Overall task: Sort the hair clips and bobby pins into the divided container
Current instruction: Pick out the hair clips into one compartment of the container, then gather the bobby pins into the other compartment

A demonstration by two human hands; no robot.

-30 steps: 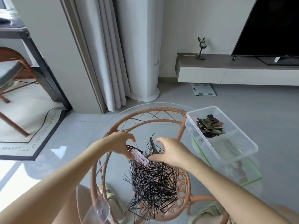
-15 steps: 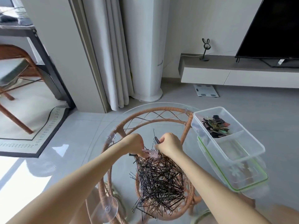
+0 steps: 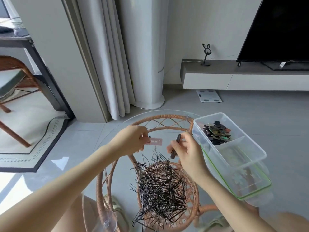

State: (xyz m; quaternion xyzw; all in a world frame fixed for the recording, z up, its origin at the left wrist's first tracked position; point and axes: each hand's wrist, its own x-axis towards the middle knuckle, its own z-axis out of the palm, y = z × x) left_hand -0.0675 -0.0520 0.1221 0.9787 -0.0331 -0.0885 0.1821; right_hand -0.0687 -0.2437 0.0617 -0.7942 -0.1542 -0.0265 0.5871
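Note:
A heap of black bobby pins [image 3: 160,186] lies on the round glass table. My left hand [image 3: 132,139] pinches a pink snap hair clip [image 3: 154,141], held level above the pile. My right hand [image 3: 187,149] grips a dark brown hair clip [image 3: 175,146], tilted upright, just left of the container. The clear divided container [image 3: 234,148] stands at the right; its far compartment holds several dark and coloured hair clips [image 3: 216,133], while the near compartment looks bare.
The glass tabletop [image 3: 93,158] rests on a rattan frame [image 3: 163,117]. A green-rimmed lid [image 3: 260,186] lies under the container. A floor scale [image 3: 209,96], a TV bench [image 3: 242,77], curtains and a rattan chair [image 3: 15,77] stand around on the grey floor.
Both hands have lifted off the pile and drawn apart. The left now holds the pink clip up; the right has come away with the dark clip, toward the container.

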